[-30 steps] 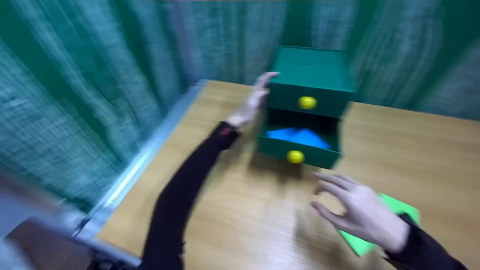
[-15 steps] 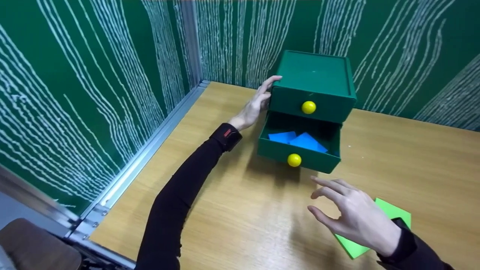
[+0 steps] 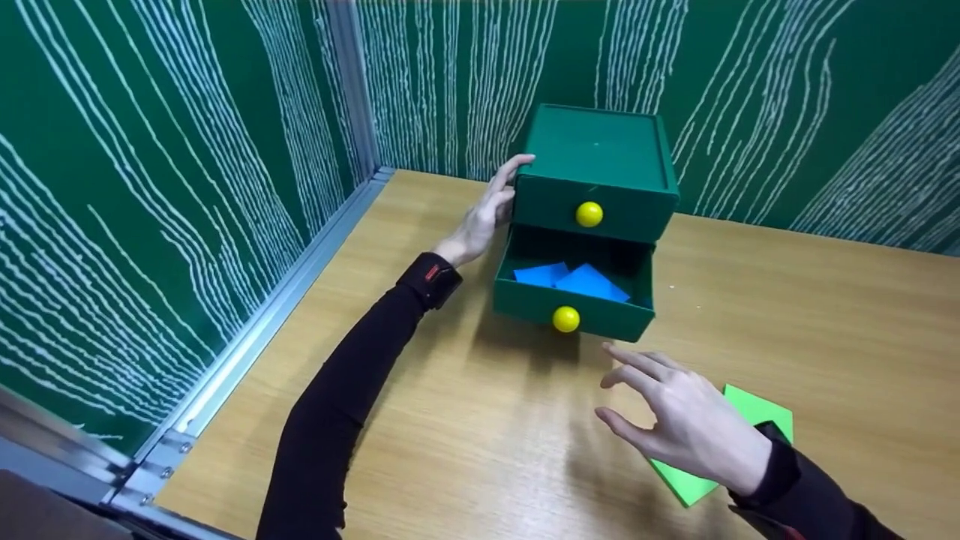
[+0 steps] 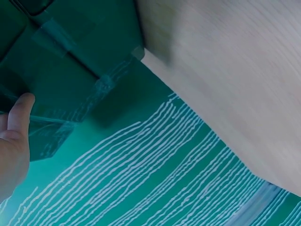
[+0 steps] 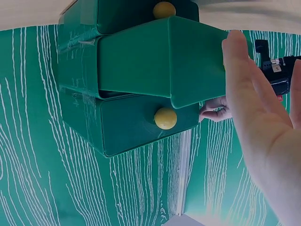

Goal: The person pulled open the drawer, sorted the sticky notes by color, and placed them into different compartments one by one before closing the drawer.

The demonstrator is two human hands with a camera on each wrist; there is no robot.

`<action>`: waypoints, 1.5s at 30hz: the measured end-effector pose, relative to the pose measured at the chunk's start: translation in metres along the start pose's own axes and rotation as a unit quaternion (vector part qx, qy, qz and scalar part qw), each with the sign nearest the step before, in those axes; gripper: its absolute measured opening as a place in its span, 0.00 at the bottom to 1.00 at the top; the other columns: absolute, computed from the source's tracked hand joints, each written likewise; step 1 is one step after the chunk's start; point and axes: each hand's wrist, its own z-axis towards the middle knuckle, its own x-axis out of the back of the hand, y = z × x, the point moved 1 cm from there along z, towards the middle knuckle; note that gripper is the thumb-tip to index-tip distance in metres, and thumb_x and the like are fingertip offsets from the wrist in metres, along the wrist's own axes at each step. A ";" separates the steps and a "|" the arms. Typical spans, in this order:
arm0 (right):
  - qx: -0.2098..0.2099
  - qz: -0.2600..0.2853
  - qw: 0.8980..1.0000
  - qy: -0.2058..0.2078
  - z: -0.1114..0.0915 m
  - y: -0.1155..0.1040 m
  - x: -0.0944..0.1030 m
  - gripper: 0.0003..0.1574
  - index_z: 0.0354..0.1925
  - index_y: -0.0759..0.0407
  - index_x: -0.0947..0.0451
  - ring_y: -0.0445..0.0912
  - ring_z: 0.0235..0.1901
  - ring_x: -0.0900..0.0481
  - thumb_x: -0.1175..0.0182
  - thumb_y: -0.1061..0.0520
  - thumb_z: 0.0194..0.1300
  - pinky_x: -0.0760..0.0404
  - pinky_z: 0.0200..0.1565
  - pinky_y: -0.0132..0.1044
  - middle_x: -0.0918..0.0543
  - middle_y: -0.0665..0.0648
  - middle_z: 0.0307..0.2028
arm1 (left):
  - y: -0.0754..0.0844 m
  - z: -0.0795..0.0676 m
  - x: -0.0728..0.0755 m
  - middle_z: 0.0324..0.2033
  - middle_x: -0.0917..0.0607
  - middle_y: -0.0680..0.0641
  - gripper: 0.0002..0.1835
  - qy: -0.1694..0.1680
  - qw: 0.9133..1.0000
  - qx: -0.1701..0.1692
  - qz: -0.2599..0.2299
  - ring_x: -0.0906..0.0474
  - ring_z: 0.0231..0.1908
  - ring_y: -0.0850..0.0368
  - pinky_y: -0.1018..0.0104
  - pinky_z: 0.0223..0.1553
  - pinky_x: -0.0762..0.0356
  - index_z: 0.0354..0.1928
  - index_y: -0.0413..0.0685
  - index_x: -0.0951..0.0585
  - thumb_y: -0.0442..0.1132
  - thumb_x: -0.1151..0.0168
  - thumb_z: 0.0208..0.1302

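A small green chest of drawers (image 3: 596, 146) with yellow round knobs stands toward the back of the wooden table. One drawer (image 3: 525, 300), below the top one, is pulled out, and blue paper pieces (image 3: 589, 283) lie inside it. My left hand (image 3: 480, 225) rests against the chest's left side, fingertips at its top edge; in the left wrist view the thumb (image 4: 21, 117) lies along the green casing. My right hand (image 3: 686, 420) hovers in front of the pulled-out drawer, fingers spread and loosely bent, holding nothing. Three drawer fronts show in the right wrist view.
Under my right hand, partly covered, lies a bright green sheet (image 3: 757, 409) on the table (image 3: 450, 450). Green panels (image 3: 750, 112) with white wavy lines stand behind and at the left. A metal rail (image 3: 277, 307) runs along the table's left edge.
The head view has steadied and shifted, so everything sits a little further left in it. Both hands and the pulled-out drawer keep nearly the same places relative to each other.
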 end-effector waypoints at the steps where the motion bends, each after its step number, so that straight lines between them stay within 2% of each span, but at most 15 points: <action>1: 0.008 0.000 1.000 0.006 0.001 0.001 -0.001 0.17 0.39 0.51 0.18 0.55 0.49 0.14 0.25 0.49 0.53 0.12 0.42 0.46 0.16 0.63 0.57 | 0.000 -0.001 0.000 0.74 0.42 0.46 0.32 0.001 1.000 -0.001 0.008 0.37 0.34 0.60 0.71 0.40 0.43 0.78 0.52 0.48 0.41 0.71 0.72; 3: 0.016 0.003 1.000 0.015 0.002 0.002 -0.002 0.17 0.39 0.52 0.19 0.56 0.50 0.14 0.25 0.50 0.53 0.13 0.43 0.46 0.17 0.63 0.58 | 0.002 -0.001 0.001 0.76 0.43 0.47 0.32 0.007 1.000 -0.007 0.015 0.32 0.51 0.58 0.69 0.53 0.37 0.78 0.51 0.47 0.41 0.70 0.72; 5: 0.025 0.005 0.999 0.022 0.003 0.003 -0.003 0.18 0.39 0.52 0.19 0.56 0.52 0.15 0.25 0.50 0.53 0.13 0.43 0.46 0.19 0.64 0.60 | 0.003 0.000 0.002 0.77 0.45 0.47 0.32 0.012 1.000 -0.013 0.019 0.39 0.65 0.58 0.67 0.64 0.42 0.78 0.51 0.47 0.40 0.70 0.72; 6: 0.027 0.006 0.999 0.024 0.003 0.004 -0.003 0.18 0.39 0.52 0.20 0.56 0.53 0.16 0.25 0.50 0.53 0.13 0.44 0.47 0.19 0.65 0.60 | 0.004 0.000 0.002 0.77 0.45 0.48 0.32 0.014 1.000 -0.014 0.021 0.40 0.66 0.57 0.67 0.66 0.43 0.78 0.51 0.46 0.40 0.70 0.72; 11: 0.020 0.008 1.000 0.010 -0.001 0.004 -0.006 0.18 0.40 0.51 0.21 0.57 0.55 0.17 0.26 0.48 0.54 0.14 0.47 0.49 0.21 0.65 0.63 | 0.001 -0.003 0.001 0.76 0.43 0.46 0.32 0.005 1.000 -0.001 0.006 0.36 0.59 0.54 0.62 0.60 0.37 0.78 0.53 0.47 0.39 0.71 0.72; 15: 0.010 0.010 1.000 0.004 -0.003 0.003 -0.007 0.18 0.40 0.52 0.20 0.58 0.56 0.18 0.26 0.48 0.54 0.14 0.49 0.50 0.22 0.65 0.64 | 0.000 -0.002 -0.001 0.76 0.44 0.47 0.32 0.003 1.000 -0.006 0.013 0.38 0.65 0.54 0.58 0.67 0.39 0.78 0.53 0.47 0.40 0.71 0.72; 18: 0.013 0.009 1.000 0.006 -0.003 0.002 -0.008 0.18 0.40 0.52 0.20 0.59 0.56 0.18 0.26 0.49 0.54 0.14 0.48 0.51 0.23 0.65 0.65 | -0.001 -0.001 -0.001 0.75 0.43 0.47 0.32 0.005 1.000 -0.009 0.021 0.38 0.64 0.53 0.58 0.63 0.38 0.78 0.53 0.47 0.41 0.71 0.71; 24: 0.006 0.007 1.000 -0.004 -0.005 0.001 -0.009 0.17 0.41 0.52 0.20 0.59 0.57 0.18 0.26 0.49 0.55 0.14 0.46 0.51 0.23 0.65 0.65 | -0.002 -0.004 0.000 0.72 0.38 0.45 0.32 0.003 1.000 -0.003 -0.002 0.33 0.47 0.55 0.65 0.43 0.39 0.77 0.53 0.47 0.41 0.70 0.71; 27: 0.000 0.008 1.000 -0.011 -0.005 0.001 -0.010 0.17 0.41 0.52 0.20 0.60 0.57 0.19 0.27 0.49 0.56 0.14 0.47 0.52 0.24 0.65 0.66 | -0.001 -0.004 -0.001 0.71 0.37 0.45 0.32 0.003 1.000 -0.001 -0.001 0.37 0.35 0.57 0.69 0.36 0.43 0.78 0.54 0.47 0.42 0.70 0.71; 30: 0.000 0.007 1.000 -0.011 -0.005 0.001 -0.010 0.18 0.41 0.53 0.20 0.60 0.57 0.19 0.26 0.49 0.55 0.14 0.47 0.52 0.24 0.65 0.66 | 0.000 -0.004 -0.001 0.71 0.37 0.46 0.32 0.006 1.000 -0.001 0.014 0.43 0.29 0.54 0.69 0.32 0.47 0.78 0.54 0.47 0.41 0.71 0.71; 34: 0.006 0.009 1.000 -0.002 -0.004 0.002 -0.012 0.18 0.41 0.53 0.20 0.61 0.58 0.20 0.26 0.49 0.55 0.14 0.47 0.51 0.25 0.66 0.66 | -0.001 -0.003 -0.001 0.71 0.37 0.44 0.32 0.004 1.000 -0.010 0.023 0.37 0.39 0.55 0.70 0.40 0.40 0.78 0.53 0.47 0.41 0.71 0.71; 39: 0.003 0.011 1.000 0.000 -0.001 0.006 -0.014 0.18 0.41 0.53 0.20 0.64 0.58 0.21 0.26 0.48 0.55 0.14 0.47 0.53 0.25 0.68 0.66 | -0.002 -0.003 0.000 0.69 0.36 0.44 0.32 0.002 0.999 -0.008 0.031 0.35 0.49 0.57 0.66 0.48 0.36 0.78 0.54 0.47 0.43 0.71 0.71; 41: -0.002 0.012 1.000 0.000 0.001 0.008 -0.014 0.18 0.41 0.53 0.20 0.64 0.58 0.20 0.27 0.48 0.56 0.14 0.45 0.52 0.25 0.68 0.66 | -0.002 -0.003 0.000 0.69 0.37 0.44 0.32 0.002 0.999 -0.005 0.033 0.34 0.50 0.54 0.63 0.50 0.35 0.78 0.55 0.47 0.43 0.71 0.71; 43: -0.005 0.015 1.000 0.000 0.003 0.010 -0.015 0.17 0.40 0.54 0.19 0.62 0.57 0.19 0.27 0.48 0.56 0.14 0.44 0.50 0.25 0.68 0.66 | -0.002 -0.002 0.000 0.70 0.38 0.44 0.32 -0.001 1.000 -0.004 0.027 0.35 0.59 0.54 0.59 0.59 0.35 0.78 0.55 0.47 0.43 0.71 0.71; 45: -0.004 0.015 1.000 0.002 0.006 0.013 -0.015 0.17 0.40 0.54 0.20 0.61 0.56 0.19 0.27 0.49 0.56 0.14 0.43 0.48 0.25 0.69 0.65 | -0.002 -0.002 0.000 0.71 0.38 0.44 0.32 -0.003 1.000 -0.004 0.023 0.35 0.61 0.52 0.55 0.63 0.35 0.78 0.55 0.48 0.42 0.71 0.71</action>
